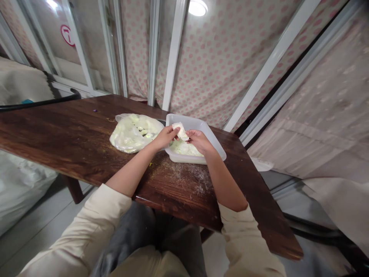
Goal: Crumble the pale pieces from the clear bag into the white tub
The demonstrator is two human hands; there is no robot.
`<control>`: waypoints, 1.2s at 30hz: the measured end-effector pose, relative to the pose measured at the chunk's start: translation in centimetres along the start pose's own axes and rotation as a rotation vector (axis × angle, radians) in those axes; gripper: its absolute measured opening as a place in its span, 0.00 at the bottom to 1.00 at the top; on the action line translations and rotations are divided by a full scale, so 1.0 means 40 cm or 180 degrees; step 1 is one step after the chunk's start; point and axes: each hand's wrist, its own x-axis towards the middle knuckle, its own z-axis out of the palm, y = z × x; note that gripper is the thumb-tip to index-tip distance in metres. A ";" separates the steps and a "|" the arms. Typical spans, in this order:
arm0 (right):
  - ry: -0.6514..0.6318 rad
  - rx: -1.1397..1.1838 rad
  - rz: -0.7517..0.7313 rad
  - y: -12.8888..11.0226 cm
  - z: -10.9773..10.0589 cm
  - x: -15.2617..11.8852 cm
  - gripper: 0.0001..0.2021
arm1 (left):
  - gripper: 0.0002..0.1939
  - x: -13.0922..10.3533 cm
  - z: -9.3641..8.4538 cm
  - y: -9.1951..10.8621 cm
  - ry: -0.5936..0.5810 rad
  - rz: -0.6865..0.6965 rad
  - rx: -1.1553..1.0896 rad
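Note:
A small white, rough-surfaced piece is held between my two hands, above the near-left part of a white plastic tub. My left hand grips its left side, thumb on top. The fingers of my right hand pinch its lower right edge. Pale whitish-green material lies in the bottom of the tub, partly hidden by my hands. Left of the tub, a clear plastic bag holds pale yellow-green pieces.
The dark wooden table has white crumbs scattered in front of the tub. A black chair rail stands at the far left. Behind the table are framed glass panels and a pink-dotted curtain. A large plastic bag sits at lower left.

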 end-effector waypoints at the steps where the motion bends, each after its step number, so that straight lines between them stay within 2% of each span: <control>1: 0.0001 0.0044 0.0005 -0.001 -0.001 -0.001 0.15 | 0.17 0.001 0.000 -0.002 0.0020 -0.0021 -0.0009; 11: 0.0116 0.0001 0.0244 0.005 -0.008 0.001 0.15 | 0.15 0.004 0.005 -0.009 0.0238 -0.0005 -0.0226; 17: 0.0224 0.0132 0.0210 0.004 -0.005 0.002 0.18 | 0.14 0.007 0.007 -0.010 0.0345 -0.0040 -0.0327; 22: 0.0411 0.0162 0.0157 0.007 -0.011 0.003 0.14 | 0.14 0.011 0.010 -0.010 0.0479 -0.0081 -0.0512; 26: 0.0595 -0.0099 0.0205 0.016 -0.019 0.009 0.11 | 0.15 0.011 0.009 -0.012 0.0519 -0.0138 -0.0540; 29: 0.0830 -0.0719 0.0142 0.022 -0.017 0.011 0.14 | 0.15 0.010 0.008 -0.014 0.0485 -0.0087 -0.0523; 33: 0.1237 -0.1820 -0.0467 0.022 0.002 0.010 0.20 | 0.14 0.010 0.009 -0.015 0.0435 0.0036 -0.0275; 34: 0.1181 -0.1826 -0.0541 0.021 0.008 0.009 0.21 | 0.14 0.010 0.009 -0.015 0.0426 0.0068 -0.0193; 36: 0.0818 -0.1510 -0.0453 0.017 0.015 0.007 0.24 | 0.13 0.009 0.010 -0.017 0.0413 0.0127 -0.0089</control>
